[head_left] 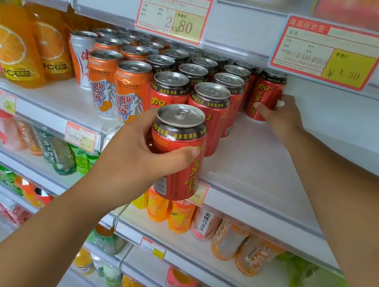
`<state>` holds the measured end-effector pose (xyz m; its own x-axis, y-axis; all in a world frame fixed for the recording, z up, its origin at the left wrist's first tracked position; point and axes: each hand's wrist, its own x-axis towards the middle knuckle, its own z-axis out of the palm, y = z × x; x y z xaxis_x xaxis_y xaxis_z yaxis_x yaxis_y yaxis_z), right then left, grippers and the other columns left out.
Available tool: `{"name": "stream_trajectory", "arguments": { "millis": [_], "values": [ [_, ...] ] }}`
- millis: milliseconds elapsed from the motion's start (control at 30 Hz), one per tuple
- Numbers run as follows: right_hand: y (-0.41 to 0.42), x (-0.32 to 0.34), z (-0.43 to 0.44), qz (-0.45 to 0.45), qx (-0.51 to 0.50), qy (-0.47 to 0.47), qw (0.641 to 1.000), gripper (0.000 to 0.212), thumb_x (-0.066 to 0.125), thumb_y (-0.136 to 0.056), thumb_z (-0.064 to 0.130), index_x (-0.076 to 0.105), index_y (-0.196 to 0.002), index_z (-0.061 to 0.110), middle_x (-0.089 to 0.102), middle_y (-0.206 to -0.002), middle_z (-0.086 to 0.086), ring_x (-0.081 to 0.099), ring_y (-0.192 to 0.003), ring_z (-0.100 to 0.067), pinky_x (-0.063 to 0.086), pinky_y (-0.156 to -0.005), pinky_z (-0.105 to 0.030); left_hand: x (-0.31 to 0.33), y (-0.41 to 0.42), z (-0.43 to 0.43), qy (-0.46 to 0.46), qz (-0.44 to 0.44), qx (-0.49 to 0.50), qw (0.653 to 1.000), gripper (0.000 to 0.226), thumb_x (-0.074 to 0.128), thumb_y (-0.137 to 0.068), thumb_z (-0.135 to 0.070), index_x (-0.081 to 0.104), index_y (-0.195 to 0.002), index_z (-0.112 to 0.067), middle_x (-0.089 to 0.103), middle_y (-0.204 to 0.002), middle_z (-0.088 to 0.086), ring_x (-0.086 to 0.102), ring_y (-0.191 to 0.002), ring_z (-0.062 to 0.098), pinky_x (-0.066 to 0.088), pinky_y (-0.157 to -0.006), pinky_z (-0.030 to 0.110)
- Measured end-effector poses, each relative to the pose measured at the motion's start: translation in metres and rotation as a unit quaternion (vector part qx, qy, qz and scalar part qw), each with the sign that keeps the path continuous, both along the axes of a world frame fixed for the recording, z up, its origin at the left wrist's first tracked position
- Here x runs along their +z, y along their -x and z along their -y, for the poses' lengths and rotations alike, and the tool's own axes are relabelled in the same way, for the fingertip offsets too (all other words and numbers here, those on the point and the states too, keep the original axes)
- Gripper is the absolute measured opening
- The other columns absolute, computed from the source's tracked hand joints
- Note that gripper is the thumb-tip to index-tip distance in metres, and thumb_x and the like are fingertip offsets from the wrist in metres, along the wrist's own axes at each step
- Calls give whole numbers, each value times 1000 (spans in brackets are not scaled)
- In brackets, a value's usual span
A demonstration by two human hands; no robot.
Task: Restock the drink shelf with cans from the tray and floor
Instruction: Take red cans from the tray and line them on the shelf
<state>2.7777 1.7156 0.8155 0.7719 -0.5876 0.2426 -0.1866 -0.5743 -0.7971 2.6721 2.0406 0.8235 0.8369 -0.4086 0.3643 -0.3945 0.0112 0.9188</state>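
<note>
head view, right hand: our right hand (281,116) curls fingers and thumb round a red herbal tea can (267,93), which stands upright on the drink shelf (256,160), just right of the rows of red cans (209,106).
head view, left hand: our left hand (140,157) wraps a second red can (177,151), held upright in the air in front of the shelf edge.
step in hand: we judge we are starting a new column on the bare right side.
doing it well: we should keep the can upright, snug to its neighbour and label forward, then set the second can in front of it.
risk: nudging the front row.
</note>
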Motion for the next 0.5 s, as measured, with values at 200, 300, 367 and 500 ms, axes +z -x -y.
{"name": "stream_trajectory", "arguments": {
  "millis": [200, 300, 367, 500],
  "values": [
    [11, 8, -8, -59, -3, 10, 998, 82, 67, -86, 45, 26, -147, 10, 42, -147, -13, 44, -132, -30, 38, -102, -34, -1, 5, 2, -5, -16, -7, 1000, 45, 78, -65, -35, 66, -109, -34, 75, -100, -13, 70, -93, 3, 51, -75, 13],
    [41, 24, -28, -55, 6, 61, 997, 76, 67, -86, 44, 32, -145, 11, 46, -141, -14, 48, -127, -30, 41, -97, -33, 5, 4, 6, 5, -22, -18, 1000, 47, 79, -69, -27, 66, -114, -28, 75, -103, -11, 70, -97, 5, 52, -79, 17],
    [75, 33, -48, -18, 54, 83, 995, 57, 67, -86, 37, 47, -136, 17, 58, -128, -6, 57, -112, -20, 45, -83, -21, 11, 4, 10, 15, -23, -30, 999, 44, 75, -72, -20, 66, -115, -24, 75, -103, -10, 70, -98, 6, 52, -80, 17],
    [156, 38, -89, -27, 320, -44, 946, 61, 75, -75, 25, 51, -131, 30, 62, -125, 6, 58, -112, -4, 43, -94, -14, 21, 3, 25, 27, -17, -51, 998, 46, 74, -74, -17, 65, -119, -18, 74, -106, -6, 69, -99, 8, 53, -82, 20]
  ]
}}
